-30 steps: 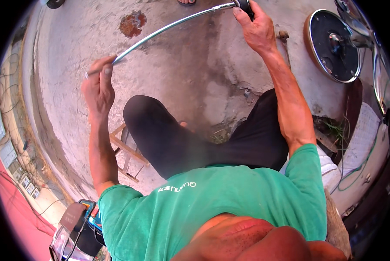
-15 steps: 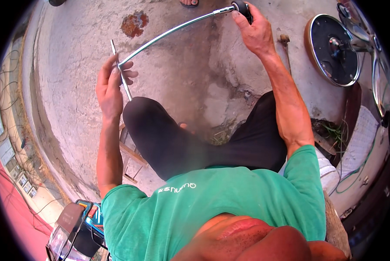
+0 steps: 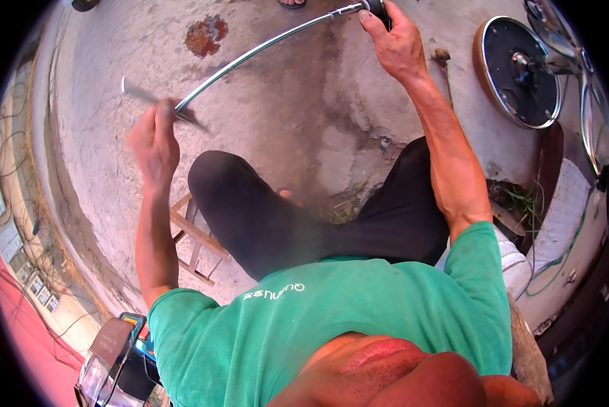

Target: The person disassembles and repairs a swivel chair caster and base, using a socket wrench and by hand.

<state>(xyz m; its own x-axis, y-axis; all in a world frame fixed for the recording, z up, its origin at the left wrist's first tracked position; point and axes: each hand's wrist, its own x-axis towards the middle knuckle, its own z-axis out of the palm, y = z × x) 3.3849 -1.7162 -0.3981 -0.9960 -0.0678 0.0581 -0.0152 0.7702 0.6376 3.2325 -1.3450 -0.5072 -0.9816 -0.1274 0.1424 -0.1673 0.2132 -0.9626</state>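
Out ahead of my knees I hold a long curved chrome tube [image 3: 263,46] with both hands. At its far right end is a black wheel [image 3: 386,12], like a caster, and my right hand [image 3: 399,51] is closed around it, thumb on the near side. The tube's left end meets a thin metal crossbar [image 3: 136,89], smeared by motion. My left hand [image 3: 155,139] is closed on this crossbar near the joint, with its fingertips partly hidden.
At the right lies an upturned round seat [image 3: 511,88] with chrome legs [image 3: 593,125]. A hammer-like tool [image 3: 443,57] lies on the concrete. By my left knee stands a wooden frame [image 3: 202,234]. Someone's foot [image 3: 292,3] shows at the far edge. Cables [image 3: 26,169] run along the left.
My left hand has shifted left and closed from spread fingers. The crossbar has swung from nearly upright to slanting left. My right hand and the wheel have moved only slightly.
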